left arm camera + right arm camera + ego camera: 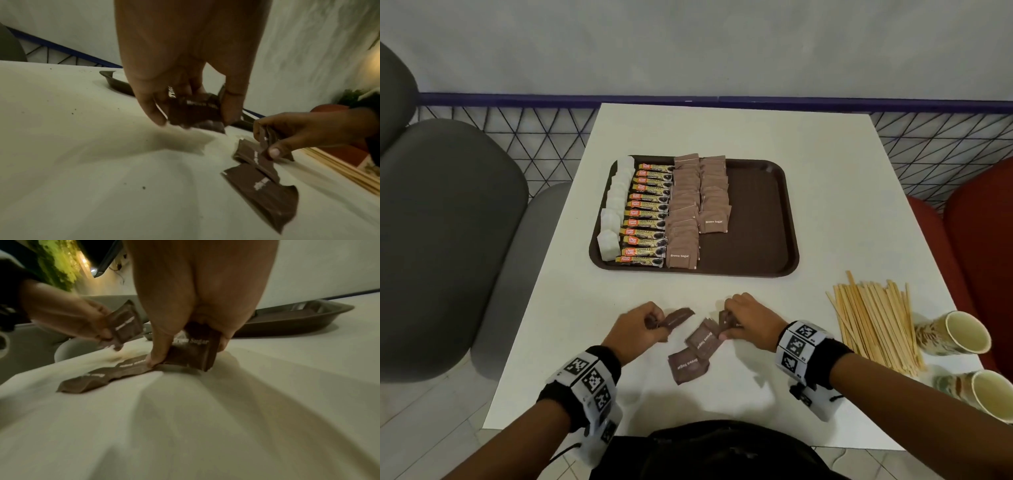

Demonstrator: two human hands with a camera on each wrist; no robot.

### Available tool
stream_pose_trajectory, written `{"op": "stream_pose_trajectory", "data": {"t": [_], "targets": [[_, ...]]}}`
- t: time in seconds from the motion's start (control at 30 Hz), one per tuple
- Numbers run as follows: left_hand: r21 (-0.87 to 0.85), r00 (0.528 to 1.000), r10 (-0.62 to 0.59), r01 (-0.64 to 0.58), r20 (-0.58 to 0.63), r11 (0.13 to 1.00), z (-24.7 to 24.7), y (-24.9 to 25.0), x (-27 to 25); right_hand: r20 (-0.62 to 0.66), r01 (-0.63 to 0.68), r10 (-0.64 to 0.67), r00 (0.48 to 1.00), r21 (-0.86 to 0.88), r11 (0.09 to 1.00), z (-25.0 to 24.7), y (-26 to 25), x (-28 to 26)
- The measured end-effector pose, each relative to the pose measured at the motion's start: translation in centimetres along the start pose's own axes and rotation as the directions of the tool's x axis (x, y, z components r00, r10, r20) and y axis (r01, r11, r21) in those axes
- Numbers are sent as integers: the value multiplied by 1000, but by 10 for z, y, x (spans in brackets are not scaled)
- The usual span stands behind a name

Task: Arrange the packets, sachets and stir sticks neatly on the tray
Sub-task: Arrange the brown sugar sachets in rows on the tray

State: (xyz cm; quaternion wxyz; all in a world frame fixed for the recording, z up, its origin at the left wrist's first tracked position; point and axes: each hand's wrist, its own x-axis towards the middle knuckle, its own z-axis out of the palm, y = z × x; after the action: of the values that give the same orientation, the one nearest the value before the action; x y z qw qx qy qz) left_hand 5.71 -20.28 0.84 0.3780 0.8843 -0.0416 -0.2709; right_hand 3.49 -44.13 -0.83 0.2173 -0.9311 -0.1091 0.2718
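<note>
Brown Sugar sachets [691, 353]: loose ones near the tabletop's [825, 205] front edge, both hands holding some.
Left hand [635, 330] grip pinches sachets marked "Brown Sugar" [195, 112]; right hand [748, 323] grip pinches a small stack [193, 350]. Two or three lie flat between them. Tray [756, 212], mid-tabletop: two Brown Sugar rows, one row of "Granules" sticks [647, 216], white packets [616, 202]. Stir sticks [876, 322] and two paper cups [962, 332] at right edge.

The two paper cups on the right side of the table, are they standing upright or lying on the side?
Lying on their sides. Both cups, beside the stir sticks, show their open mouths sideways to the head camera.
</note>
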Motion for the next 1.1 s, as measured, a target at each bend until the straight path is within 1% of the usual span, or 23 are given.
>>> {"op": "stream_pose_trajectory", "data": {"t": [0.07,0.13,0.2,0.27,0.33,0.4,0.47,0.53,0.6,0.67,0.7,0.77,0.83,0.9,0.93,1.0,1.03,1.1], "targets": [[-31,992,5,-1,125,1000,3,1,-8,-32,8,-7,999,48,999,-4,0,0],[11,983,1,-3,182,1000,10,1,-10,-63,24,-18,998,88,996,-7,-1,1],[91,978,4,-24,210,996,17,2,-10,-81,45,-37,996,104,994,-9,-5,3],[194,981,46,-83,187,978,23,2,-9,-97,71,-59,994,127,989,-11,-10,4],[257,983,91,-130,159,958,27,2,-10,-129,99,-77,989,171,980,-14,-17,6],[294,986,97,-134,136,946,30,1,-11,-163,124,-89,983,217,968,-16,-25,9],[347,986,100,-142,134,927,33,3,-12,-140,127,-99,985,205,970,-16,-32,12],[453,983,116,-170,144,875,35,7,-15,-110,118,-100,989,167,979,-13,-36,15],[526,980,149,-197,132,827,38,13,-18,-130,101,-79,988,167,981,-12,-38,17],[554,977,163,-213,140,805,41,17,-21,-143,70,-42,989,200,977,-12,-38,18],[551,976,164,-215,141,806,42,17,-21,-127,54,-27,992,210,976,-12,-38,19],[509,981,127,-186,150,841,42,17,-16,-79,32,-12,997,254,967,-12,-35,18],[476,985,91,-151,147,866,42,18,-10,-37,13,-1,999,344,939,-10,-32,16],[502,983,91,-162,161,850,40,23,-8,-19,4,3,1000,389,921,-8,-31,15],[531,979,109,-186,173,827,40,26,-7,-29,16,-5,1000,372,928,-6,-30,14],[565,973,123,-213,194,797,41,29,-7,-34,24,-15,999,283,959,0,-28,14],[562,974,125,-211,187,800,41,29,-7,-36,21,-13,999,245,969,3,-29,13],[525,981,102,-175,166,833,41,25,-3,-45,31,-22,999,204,978,8,-32,12]]}}
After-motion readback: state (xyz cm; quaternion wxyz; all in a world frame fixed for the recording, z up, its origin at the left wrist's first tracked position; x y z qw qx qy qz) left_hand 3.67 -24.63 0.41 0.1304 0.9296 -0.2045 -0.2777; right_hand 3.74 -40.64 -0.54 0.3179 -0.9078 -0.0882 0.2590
